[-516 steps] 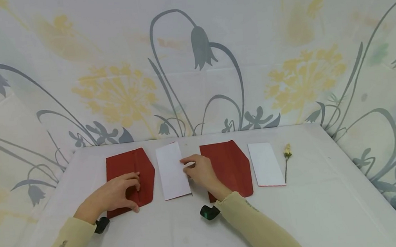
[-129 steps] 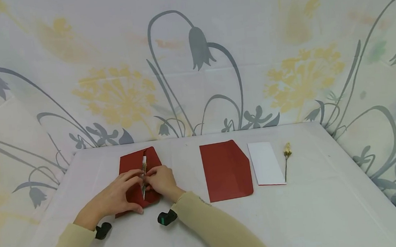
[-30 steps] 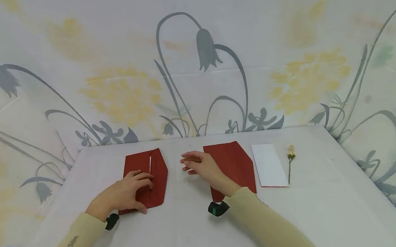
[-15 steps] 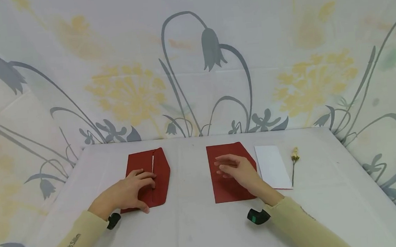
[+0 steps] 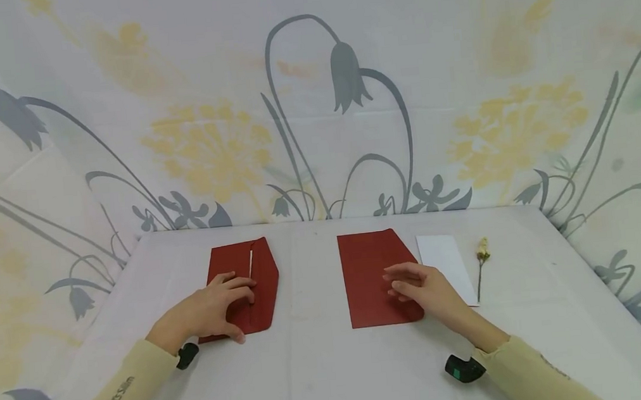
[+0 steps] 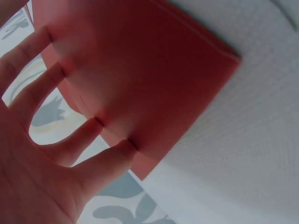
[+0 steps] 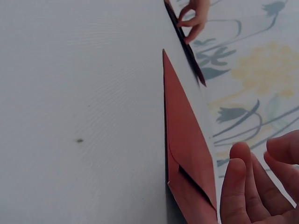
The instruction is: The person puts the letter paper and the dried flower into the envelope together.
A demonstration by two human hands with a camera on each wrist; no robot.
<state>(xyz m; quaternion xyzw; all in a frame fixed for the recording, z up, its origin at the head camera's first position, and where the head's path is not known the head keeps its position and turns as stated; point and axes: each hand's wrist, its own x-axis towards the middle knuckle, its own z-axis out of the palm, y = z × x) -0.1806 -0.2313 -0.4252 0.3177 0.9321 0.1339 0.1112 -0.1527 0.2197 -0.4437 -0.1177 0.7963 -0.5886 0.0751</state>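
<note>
My left hand (image 5: 210, 308) rests on the left red envelope (image 5: 266, 294), its fingertips pressing the paper around the pocket's edge. A thin white strip of a card (image 5: 251, 263) shows at the mouth of that pocket. In the left wrist view the fingertips (image 6: 124, 147) touch the red paper with gaps between them. Above the right edge of the second red envelope (image 5: 370, 278) hovers my right hand (image 5: 428, 289), its fingers loosely bent and holding nothing. A white card (image 5: 446, 259) lies just beyond it, partly covered by the hand.
A dried flower (image 5: 482, 252) on a thin stem lies to the right of the white card. Everything sits on a white-covered table (image 5: 323, 365). Behind it stands a flower-patterned cloth backdrop (image 5: 303, 131). A small dark spot (image 7: 79, 140) marks the white surface in the right wrist view.
The middle card with its flower has gone into the left envelope. My right hand has moved away from it, rightward across the second envelope. The left hand stays on the left envelope.
</note>
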